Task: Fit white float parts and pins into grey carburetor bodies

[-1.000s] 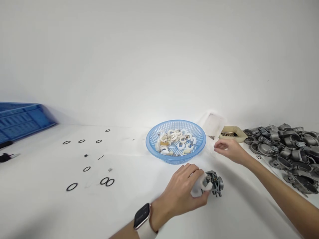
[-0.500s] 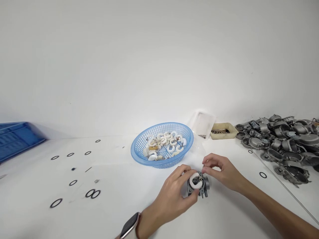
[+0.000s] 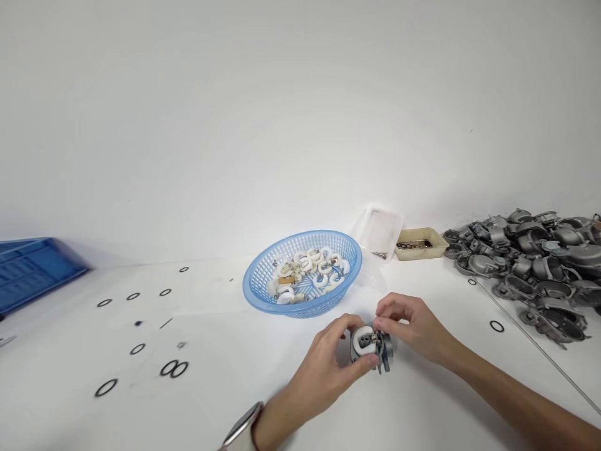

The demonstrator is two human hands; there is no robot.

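A grey metal carburetor body (image 3: pixel 385 348) sits on the white table with a white C-shaped float (image 3: pixel 359 346) on its open upper face. My left hand (image 3: pixel 323 360) is closed round its left side, thumb at the front and fingers at the back. Thumb and fingertips of my right hand (image 3: pixel 408 319) are pinched together at the body's upper right edge, beside the float's hinge. The thin pin between them is now mostly hidden by the fingertips.
Behind my hands stands a blue plastic basket (image 3: pixel 251 294) of white floats. Further right are a clear plastic tray (image 3: pixel 381 230), a cream tray (image 3: pixel 421 252) of small parts and a carburetor pile (image 3: pixel 539 269). Several black rings (image 3: pixel 106 387) lie left, near a blue crate (image 3: pixel 37 272).
My right fingertips have moved slightly left and closer to the carburetor's edge. The carburetor has turned a little under my left hand, and the pin is less visible.
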